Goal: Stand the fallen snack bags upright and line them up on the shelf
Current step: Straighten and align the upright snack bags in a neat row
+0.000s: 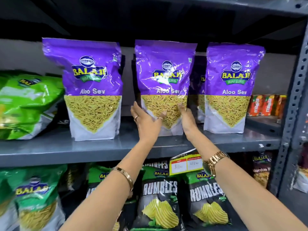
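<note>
Three purple Aloo Sev bags stand upright in a row on the grey shelf (pixel 66 149): the left bag (pixel 93 87), the middle bag (pixel 164 80) and the right bag (pixel 231 87). My left hand (pixel 146 121) presses flat on the lower left front of the middle bag, fingers spread. My right hand (pixel 186 119) presses against that bag's lower right side, so the bag is held between both palms. More purple bags (pixel 199 90) stand half hidden behind the front row. A green snack bag (pixel 26 104) lies tipped over at the shelf's left end.
Orange cartons (pixel 266 105) sit at the back right of the shelf. A perforated steel post (pixel 298 90) bounds the right side. Below hang a yellow price tag (pixel 186 162), black Rumbles bags (pixel 158 202) and green bags (pixel 33 197).
</note>
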{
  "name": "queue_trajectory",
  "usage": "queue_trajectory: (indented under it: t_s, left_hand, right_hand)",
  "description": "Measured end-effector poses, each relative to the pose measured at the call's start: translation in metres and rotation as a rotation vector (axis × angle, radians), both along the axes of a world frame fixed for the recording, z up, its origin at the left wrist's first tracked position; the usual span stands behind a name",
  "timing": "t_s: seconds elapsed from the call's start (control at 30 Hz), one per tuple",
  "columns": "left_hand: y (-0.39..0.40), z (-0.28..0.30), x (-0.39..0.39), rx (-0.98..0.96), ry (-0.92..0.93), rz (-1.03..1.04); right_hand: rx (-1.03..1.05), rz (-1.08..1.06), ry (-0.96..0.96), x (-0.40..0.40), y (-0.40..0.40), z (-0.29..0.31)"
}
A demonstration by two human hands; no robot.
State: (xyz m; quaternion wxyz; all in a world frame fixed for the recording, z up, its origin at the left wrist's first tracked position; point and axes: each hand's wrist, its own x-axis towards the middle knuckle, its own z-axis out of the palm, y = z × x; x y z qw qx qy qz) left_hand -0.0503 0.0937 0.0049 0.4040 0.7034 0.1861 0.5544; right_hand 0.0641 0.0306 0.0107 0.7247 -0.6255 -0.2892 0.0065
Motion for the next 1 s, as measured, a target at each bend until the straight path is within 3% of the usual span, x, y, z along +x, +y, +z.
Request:
queue_trajectory:
  t_s: [0.17, 0.4, 0.63, 0.83, 1.0]
  left_hand:
    - [0.011, -0.005, 0.002, -0.165, 0.086, -0.106]
    - [0.012, -0.007, 0.0, -0.158, 0.125, -0.101]
    - [0.019, -0.006, -0.041, 0.221, -0.099, 0.176]
    - [0.043, -0.003, -0.08, 0.443, -0.066, 0.371]
    - [0.073, -0.01, -0.112, 0.33, 0.036, 0.546]
  right_hand:
    - [0.044, 0.098, 0.009, 0.003, -0.001, -0.003]
    - [0.026, 0.016, -0.054, -0.002, -0.003, -0.004]
    - [0.132, -0.434, -0.52, -0.034, -0.015, -0.003]
    - [0.115, -0.475, -0.765, -0.077, 0.005, -0.002]
    - [0.084, -0.35, -0.904, -0.12, 0.036, -0.006]
